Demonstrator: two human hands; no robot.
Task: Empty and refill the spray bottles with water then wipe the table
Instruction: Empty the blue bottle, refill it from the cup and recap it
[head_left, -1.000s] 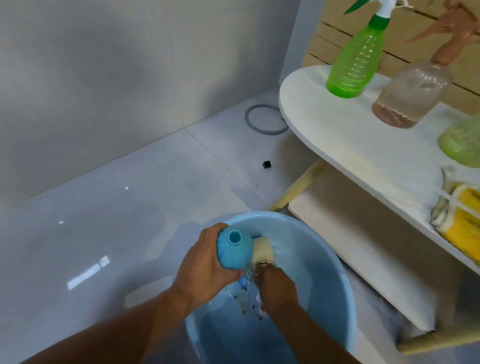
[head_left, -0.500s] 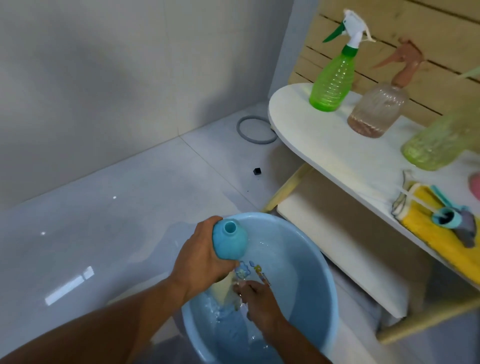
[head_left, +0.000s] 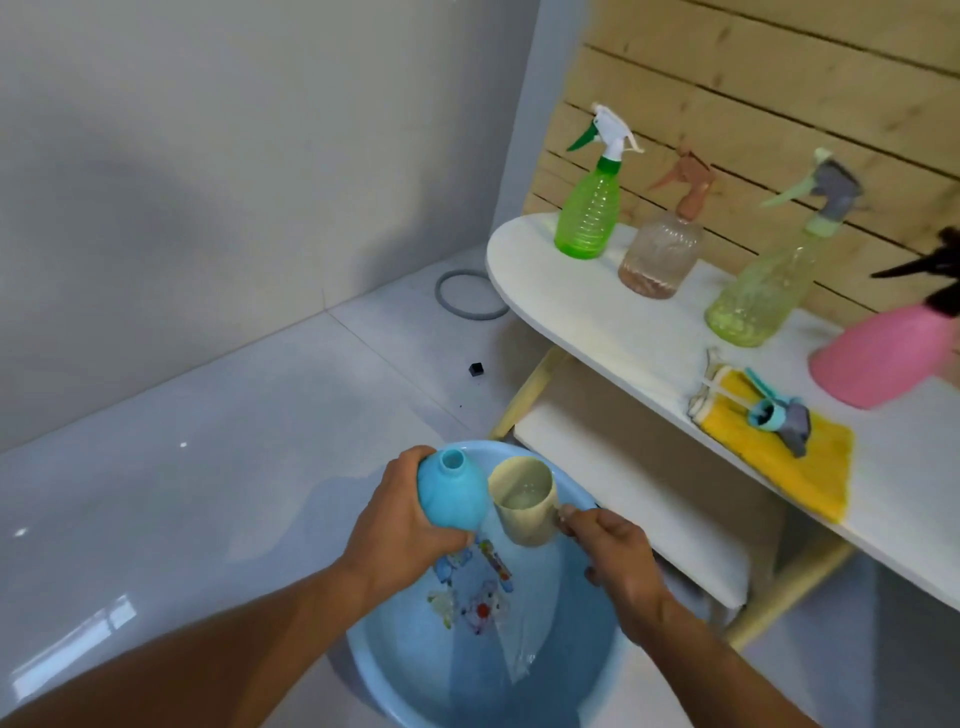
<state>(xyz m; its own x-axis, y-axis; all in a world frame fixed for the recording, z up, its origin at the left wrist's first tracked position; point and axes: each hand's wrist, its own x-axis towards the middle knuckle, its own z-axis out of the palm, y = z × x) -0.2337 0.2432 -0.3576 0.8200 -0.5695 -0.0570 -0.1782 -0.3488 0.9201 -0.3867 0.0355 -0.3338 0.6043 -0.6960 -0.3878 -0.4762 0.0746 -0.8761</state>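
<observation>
Head view: left hand (head_left: 400, 519) gripping uncapped blue spray bottle (head_left: 453, 492) over blue basin (head_left: 545, 670); right hand (head_left: 615, 561) holding water-filled beige cup (head_left: 524, 496) beside its neck. Risk: narrow mouth, careless tilt, spill outside the basin. Remaining bottles on desk (head_left: 613, 338).

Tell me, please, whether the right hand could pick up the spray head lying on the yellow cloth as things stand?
Probably not yet: the right hand holds a beige cup over the basin. The way to the spray head on the yellow cloth looks clear.
</observation>
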